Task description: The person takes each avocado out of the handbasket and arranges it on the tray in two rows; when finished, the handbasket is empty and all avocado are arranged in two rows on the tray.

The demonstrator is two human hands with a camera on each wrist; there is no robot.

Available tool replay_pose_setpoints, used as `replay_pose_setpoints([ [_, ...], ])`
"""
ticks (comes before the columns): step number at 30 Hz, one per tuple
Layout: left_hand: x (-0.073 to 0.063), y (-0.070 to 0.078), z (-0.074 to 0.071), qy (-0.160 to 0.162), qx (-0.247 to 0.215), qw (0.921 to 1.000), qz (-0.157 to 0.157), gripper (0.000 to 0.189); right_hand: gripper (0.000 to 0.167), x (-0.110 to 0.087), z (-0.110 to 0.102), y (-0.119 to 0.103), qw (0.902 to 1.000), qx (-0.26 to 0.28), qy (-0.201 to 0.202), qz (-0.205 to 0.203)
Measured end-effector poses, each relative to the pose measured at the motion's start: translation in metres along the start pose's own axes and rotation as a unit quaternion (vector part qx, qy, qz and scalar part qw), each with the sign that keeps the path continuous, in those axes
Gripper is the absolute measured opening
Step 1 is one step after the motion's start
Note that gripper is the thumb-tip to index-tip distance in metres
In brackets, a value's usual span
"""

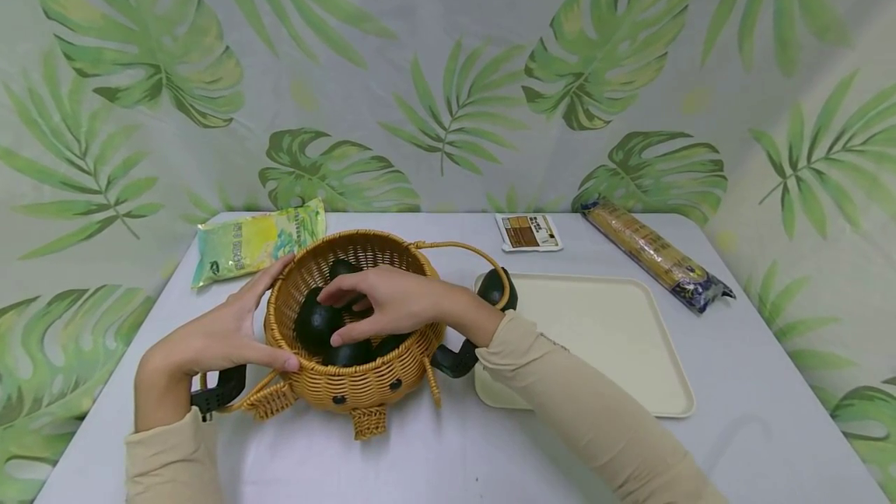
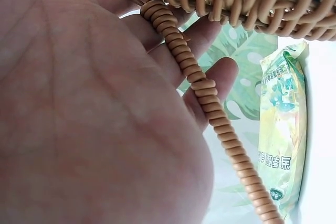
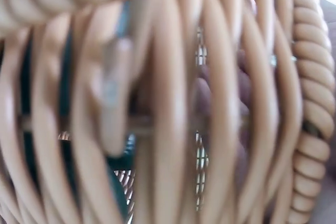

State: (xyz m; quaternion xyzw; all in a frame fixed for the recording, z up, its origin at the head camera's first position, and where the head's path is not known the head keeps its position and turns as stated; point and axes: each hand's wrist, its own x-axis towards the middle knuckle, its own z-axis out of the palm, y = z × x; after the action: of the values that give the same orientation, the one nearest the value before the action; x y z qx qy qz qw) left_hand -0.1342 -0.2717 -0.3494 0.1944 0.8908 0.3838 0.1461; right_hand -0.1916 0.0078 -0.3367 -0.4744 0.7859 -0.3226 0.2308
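Note:
A wicker basket [image 1: 364, 386] with several dark avocados [image 1: 316, 323] in it stands on the table, left of centre. My left hand [image 1: 220, 337] holds the basket's left side, its thumb on the front rim and its other fingers at the outer wall. In the left wrist view a wrapped wicker handle [image 2: 181, 53] crosses in front of those fingers. My right hand [image 1: 392, 298] is inside the basket over the avocados, fingers bent loosely and thumb apart. The right wrist view shows mostly the blurred basket weave [image 3: 220, 103]. Another dark avocado [image 1: 494, 286] lies at the tray's left end, partly behind the other handle.
A cream tray [image 1: 595, 341] lies to the right of the basket, beneath the right forearm. Along the back are a green-yellow bag [image 1: 255, 243], a small brown-and-white packet [image 1: 528, 232] and a long pasta-like package [image 1: 651, 251]. A leaf-print cloth [image 1: 448, 99] hangs behind.

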Motion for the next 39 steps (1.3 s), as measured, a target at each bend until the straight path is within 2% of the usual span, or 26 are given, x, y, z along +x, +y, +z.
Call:
replay_pose_setpoints([
  [7, 0.002, 0.001, 0.0, 0.002, 0.003, 1.0, 0.005, 0.136, 0.057, 0.001, 0.002, -0.003, 0.9956, -0.09, -0.026, -0.004],
  [10, 0.002, 0.001, 0.0, 0.001, 0.004, 1.0, 0.006, 0.135, 0.059, 0.002, 0.003, -0.002, 0.9933, -0.109, -0.039, -0.006],
  [19, 0.003, 0.001, 0.0, 0.002, 0.0, 1.0, 0.009, 0.135, 0.058, 0.009, 0.006, -0.002, 0.9878, -0.137, -0.075, -0.008],
  [26, 0.002, 0.001, 0.0, 0.001, 0.002, 1.0, 0.009, 0.136, 0.054, 0.013, 0.007, -0.004, 0.982, -0.177, -0.06, -0.025],
  [31, 0.003, 0.002, 0.001, 0.0, 0.005, 0.9999, 0.012, 0.136, 0.053, 0.017, 0.008, -0.004, 0.9802, -0.188, -0.043, -0.047],
  [33, 0.003, 0.002, 0.001, 0.001, 0.004, 0.9999, 0.013, 0.136, 0.053, 0.018, 0.008, -0.003, 0.9814, -0.183, -0.043, -0.041],
  [39, 0.003, 0.003, 0.001, 0.004, 0.001, 0.9999, 0.01, 0.136, 0.058, 0.018, 0.01, -0.001, 0.982, -0.168, -0.087, -0.005],
])
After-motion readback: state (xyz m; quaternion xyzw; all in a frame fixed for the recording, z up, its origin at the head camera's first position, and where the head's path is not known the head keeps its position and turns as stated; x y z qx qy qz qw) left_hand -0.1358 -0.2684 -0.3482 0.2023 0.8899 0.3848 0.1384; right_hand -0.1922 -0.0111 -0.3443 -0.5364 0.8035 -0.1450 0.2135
